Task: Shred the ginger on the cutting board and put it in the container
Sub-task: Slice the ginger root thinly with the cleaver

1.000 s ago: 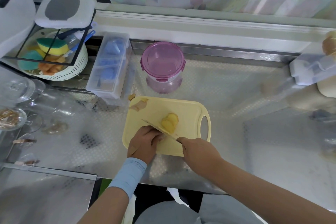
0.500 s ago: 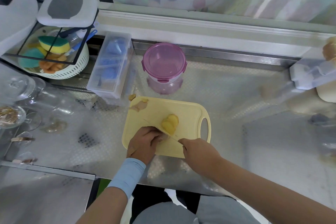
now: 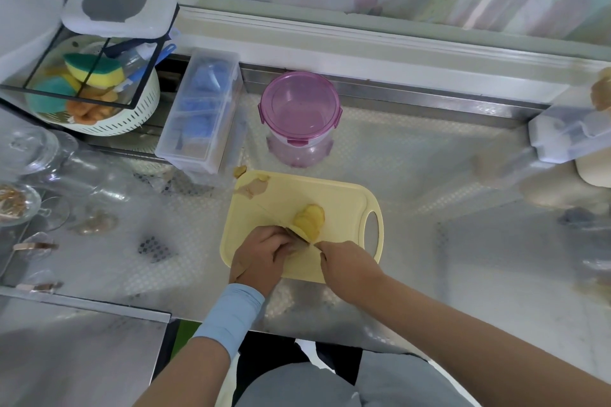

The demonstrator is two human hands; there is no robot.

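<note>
Knife (image 3: 299, 236) blade dropped, blurred, against our left hand (image 3: 261, 254), curled on the ginger (image 3: 309, 221) mid cutting board (image 3: 344, 198); right hand (image 3: 347, 266) gripped the handle. Slice pile unchanged: we judged shredding not begun.

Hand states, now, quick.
Left hand: fingers curled beside the knife blade; what they hold is hidden, cannot tell.
Right hand: closed, gripping the knife handle.
</note>
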